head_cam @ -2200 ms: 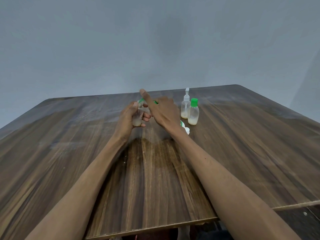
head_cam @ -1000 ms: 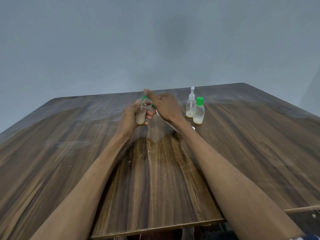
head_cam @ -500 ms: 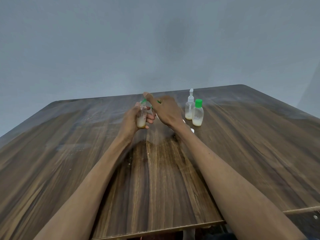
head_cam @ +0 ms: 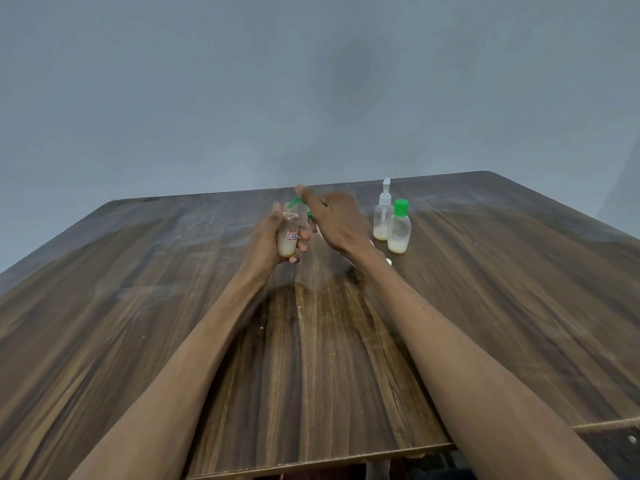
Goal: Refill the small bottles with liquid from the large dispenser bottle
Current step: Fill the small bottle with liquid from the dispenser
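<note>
- The left hand [head_cam: 266, 244] gripped a small open bottle [head_cam: 288, 237] upright above the tabletop [head_cam: 138, 306], probably so its mouth faced the spout.
- The right hand [head_cam: 337, 223] was curled round a tilted dispenser with a green nozzle [head_cam: 295, 201] at that mouth, its body mostly hidden; pouring looked under way.
- Farther right stood a spray bottle [head_cam: 382, 220] touching a green-capped bottle [head_cam: 399, 230], both low on liquid, seemingly parked clear of the pouring.

A dark brown wood-grain table [head_cam: 485, 306] with rounded far corners fills the lower half of the view. Behind it stands a plain grey-blue wall [head_cam: 242, 81], with a soft dark shadow right of centre.
</note>
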